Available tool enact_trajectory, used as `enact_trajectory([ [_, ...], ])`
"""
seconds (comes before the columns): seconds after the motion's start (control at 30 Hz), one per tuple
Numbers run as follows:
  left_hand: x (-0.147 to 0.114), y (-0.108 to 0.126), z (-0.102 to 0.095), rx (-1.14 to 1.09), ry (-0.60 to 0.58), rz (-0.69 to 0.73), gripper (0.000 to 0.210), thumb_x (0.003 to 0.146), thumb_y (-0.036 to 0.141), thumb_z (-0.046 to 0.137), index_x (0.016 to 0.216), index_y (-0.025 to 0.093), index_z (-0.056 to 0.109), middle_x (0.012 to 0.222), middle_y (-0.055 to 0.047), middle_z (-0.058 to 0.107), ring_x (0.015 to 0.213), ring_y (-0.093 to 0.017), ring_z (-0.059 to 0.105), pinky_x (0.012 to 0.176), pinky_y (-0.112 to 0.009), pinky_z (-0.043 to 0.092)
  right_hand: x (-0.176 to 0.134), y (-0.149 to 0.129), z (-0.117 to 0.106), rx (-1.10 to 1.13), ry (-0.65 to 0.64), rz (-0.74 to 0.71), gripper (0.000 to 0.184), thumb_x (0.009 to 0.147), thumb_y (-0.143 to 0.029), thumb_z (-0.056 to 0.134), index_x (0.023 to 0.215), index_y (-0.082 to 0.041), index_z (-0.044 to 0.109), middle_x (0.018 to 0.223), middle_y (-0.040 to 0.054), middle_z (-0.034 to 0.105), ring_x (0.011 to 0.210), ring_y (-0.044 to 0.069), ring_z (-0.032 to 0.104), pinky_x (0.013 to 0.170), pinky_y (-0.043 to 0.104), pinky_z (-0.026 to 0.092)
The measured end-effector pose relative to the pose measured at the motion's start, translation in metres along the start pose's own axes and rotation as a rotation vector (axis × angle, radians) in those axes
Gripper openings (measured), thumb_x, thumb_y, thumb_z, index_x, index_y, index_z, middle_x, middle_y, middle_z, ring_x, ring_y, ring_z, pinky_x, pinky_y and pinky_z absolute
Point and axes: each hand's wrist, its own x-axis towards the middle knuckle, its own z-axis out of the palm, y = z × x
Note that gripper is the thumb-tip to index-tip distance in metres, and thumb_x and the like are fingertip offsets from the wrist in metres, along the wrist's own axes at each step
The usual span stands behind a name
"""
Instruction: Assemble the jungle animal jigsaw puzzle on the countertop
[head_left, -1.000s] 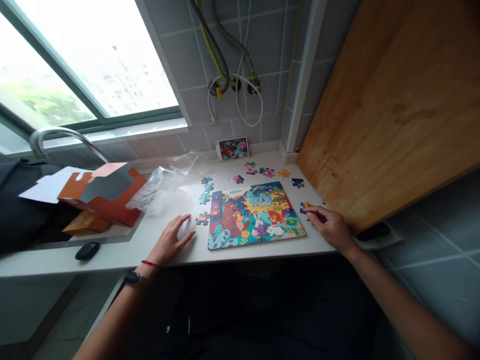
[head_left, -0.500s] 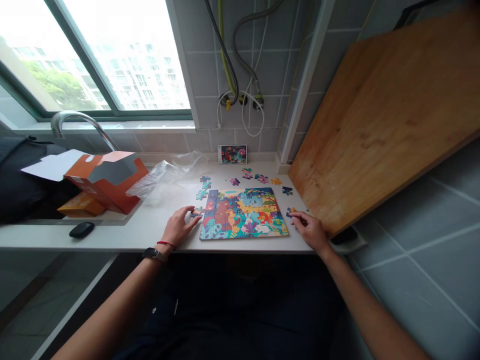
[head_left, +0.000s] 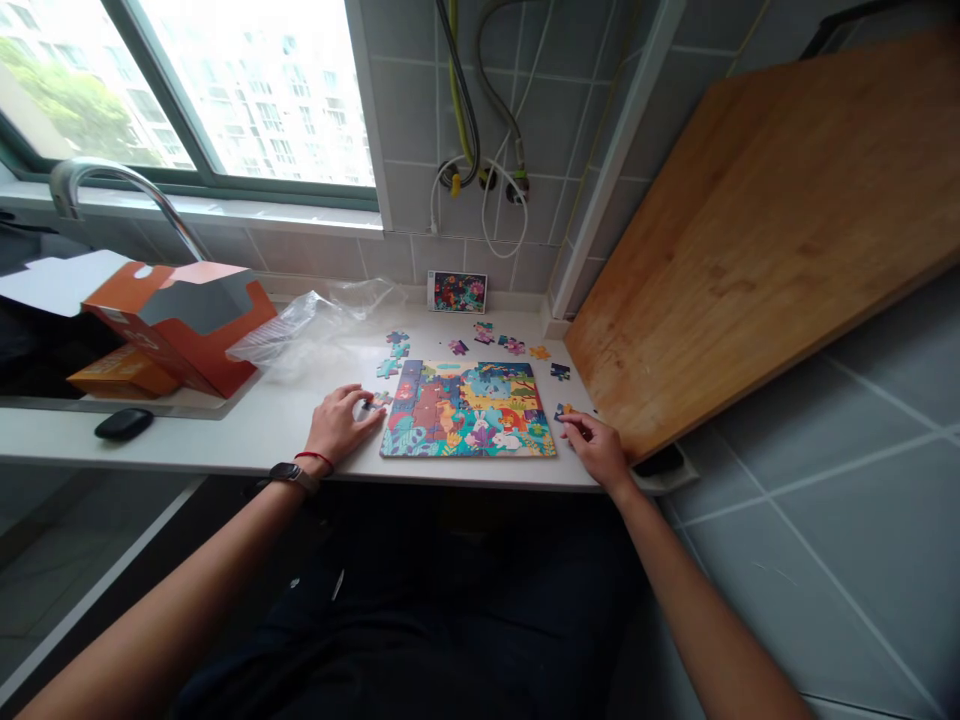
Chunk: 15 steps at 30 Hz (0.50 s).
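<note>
A colourful animal jigsaw puzzle (head_left: pixel 471 410) lies on the white counter between my hands, with most of its picture filled in. At its left edge, my left hand (head_left: pixel 337 425) curls its thumb and forefinger around a puzzle piece (head_left: pixel 377 401) resting on the counter. My right hand (head_left: pixel 596 447) is by the right edge, and its fingertips pinch a dark blue and orange puzzle piece (head_left: pixel 561 411). Loose teal pieces (head_left: pixel 389 367) lie at the upper left of the puzzle. Pink pieces (head_left: pixel 513 345), an orange piece (head_left: pixel 539 353) and a dark piece (head_left: pixel 559 371) lie behind and to the right.
A picture card (head_left: pixel 457 292) leans against the back wall. To the left are crumpled clear plastic (head_left: pixel 300 330), an open orange box (head_left: pixel 180 330), a black mouse (head_left: pixel 124 424) and a faucet (head_left: pixel 127 175). A large wooden board (head_left: pixel 765 240) leans on the right.
The view has shifted, so everything on the counter appears a little further left and higher. Both hands keep about the same place beside the puzzle, each at its piece.
</note>
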Motion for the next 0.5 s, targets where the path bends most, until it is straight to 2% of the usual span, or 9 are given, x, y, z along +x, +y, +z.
enact_trajectory([
  [0.17,0.003,-0.0057,-0.0014,-0.135,-0.014,-0.063,0.026,0.082,0.046,0.067,0.092,0.025,0.077,0.137,-0.01,0.069,0.124,-0.035,0.065,0.109,-0.05,0.05,0.0007,-0.0001,0.0003,-0.008,-0.008,-0.005,0.039,0.087,-0.046,0.061,0.102,-0.016,0.079,0.076,0.0093,0.078,0.064,0.022,0.073,0.064,0.033,0.06],
  [0.33,0.0039,-0.0051,-0.0036,-0.144,-0.023,-0.08,0.039,0.083,0.046,0.065,0.113,0.023,0.072,0.122,-0.01,0.076,0.119,-0.036,0.067,0.105,-0.052,0.051,0.0,-0.0015,0.0004,-0.019,-0.008,-0.02,0.037,0.087,-0.045,0.062,0.101,-0.016,0.08,0.077,0.0095,0.079,0.065,0.023,0.074,0.066,0.033,0.062],
  [0.5,0.0041,-0.0018,-0.0059,-0.152,-0.035,-0.093,0.036,0.085,0.046,0.066,0.113,0.024,0.069,0.123,-0.01,0.076,0.118,-0.035,0.068,0.104,-0.051,0.052,-0.0003,-0.0003,0.0007,-0.025,-0.007,-0.015,0.036,0.087,-0.044,0.062,0.101,-0.016,0.08,0.077,0.009,0.079,0.067,0.023,0.075,0.068,0.035,0.063],
])
